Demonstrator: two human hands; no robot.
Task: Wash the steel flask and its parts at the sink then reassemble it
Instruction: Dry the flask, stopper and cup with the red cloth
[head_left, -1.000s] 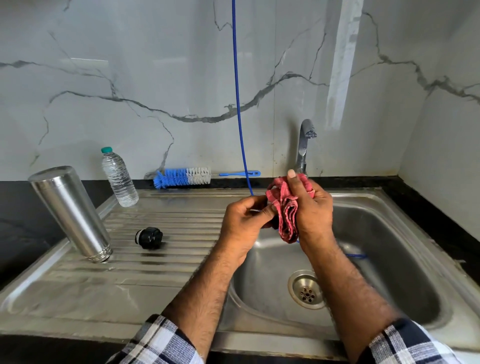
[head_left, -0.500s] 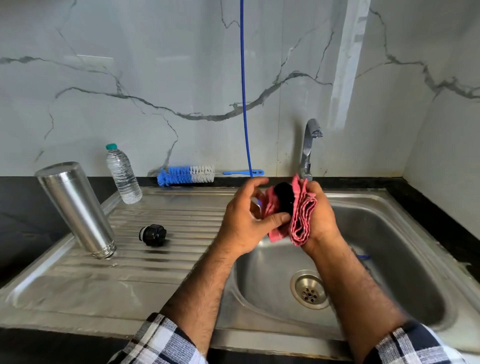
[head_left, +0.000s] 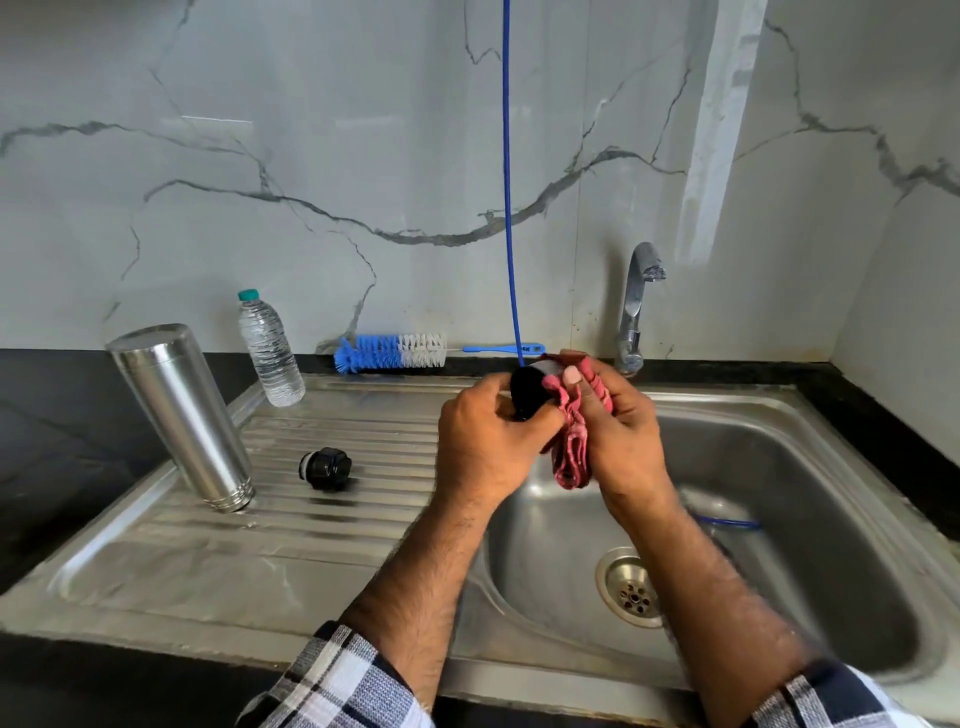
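While both hands work over the sink (head_left: 779, 415), I see drying.
Left hand (head_left: 488, 441) grips the black cap (head_left: 527, 389); right hand (head_left: 618, 436) clutches the red cloth (head_left: 571, 457), now lower; flask (head_left: 182, 410) stands well apart.

Change from the earlier frames: the black flask cap (head_left: 529, 391), first hidden inside the red cloth (head_left: 571, 447), now stands exposed between the hands. The left hand (head_left: 488, 441) grips it after opening briefly; the right hand's (head_left: 618, 431) thumb presses the bunched cloth against its side.
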